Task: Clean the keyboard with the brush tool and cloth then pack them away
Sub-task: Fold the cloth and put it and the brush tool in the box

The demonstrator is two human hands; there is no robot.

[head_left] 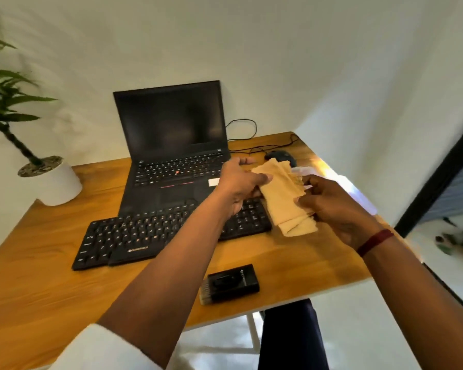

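Note:
A folded tan cloth [284, 198] hangs in the air above the right end of the black keyboard [134, 233]. My left hand [238, 185] grips the cloth's upper left edge. My right hand [337, 209] pinches its right edge near the lower folds. The black brush tool [231, 283] lies on the wooden desk [51, 276] near the front edge, below both hands, with pale bristles showing at its left side. My left forearm crosses over the keyboard's right part and hides some keys.
An open black laptop [171, 145] with a dark screen stands behind the keyboard. A dark mouse [281, 157] and its cable lie at the back right. A potted plant [51, 180] sits at the desk's left. The desk's right edge drops off beside my right wrist.

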